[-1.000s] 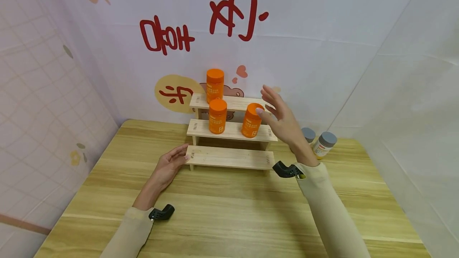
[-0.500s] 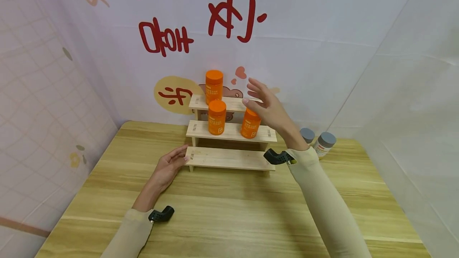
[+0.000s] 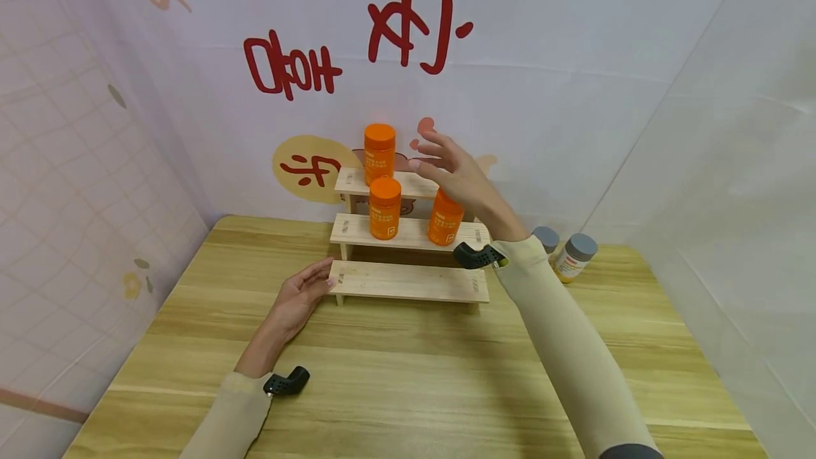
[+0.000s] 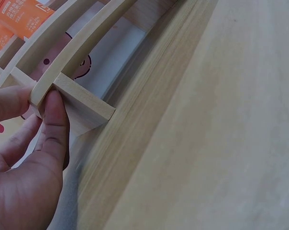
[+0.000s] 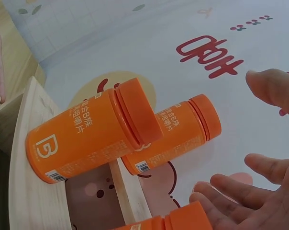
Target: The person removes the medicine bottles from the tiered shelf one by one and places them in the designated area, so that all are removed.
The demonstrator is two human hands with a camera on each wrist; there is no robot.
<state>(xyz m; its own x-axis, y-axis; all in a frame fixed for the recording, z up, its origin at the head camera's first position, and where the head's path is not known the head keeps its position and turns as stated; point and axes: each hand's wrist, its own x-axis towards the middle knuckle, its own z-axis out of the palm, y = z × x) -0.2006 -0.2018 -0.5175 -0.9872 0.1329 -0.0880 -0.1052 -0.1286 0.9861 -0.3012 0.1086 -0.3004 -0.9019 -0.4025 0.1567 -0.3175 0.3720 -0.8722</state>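
Note:
A three-step wooden display rack (image 3: pixel 408 280) stands against the back wall. My left hand (image 3: pixel 301 297) pinches the left end of its lowest board; in the left wrist view, the thumb (image 4: pixel 54 122) and fingers close on the board end. My right hand (image 3: pixel 460 174), fingers spread and holding nothing, hovers near the top step. It partly covers the lid of an orange jar (image 3: pixel 445 222) on the right of the middle step. Left of that jar, another orange jar (image 3: pixel 385 211) is upright on the same step. A third orange jar (image 3: pixel 380 154) occupies the top step's left.
Two grey-lidded jars (image 3: pixel 576 258) stand on the wooden table (image 3: pixel 395 374) right of the rack, one partly hidden by the right arm. A printed cloth wall (image 3: pixel 535 91) rises directly behind the rack, and a side wall (image 3: pixel 95 161) flanks the table.
My right hand has moved leftward and slightly up, from beside the right middle jar toward the top jar. The left hand and the jars on the rack keep their places.

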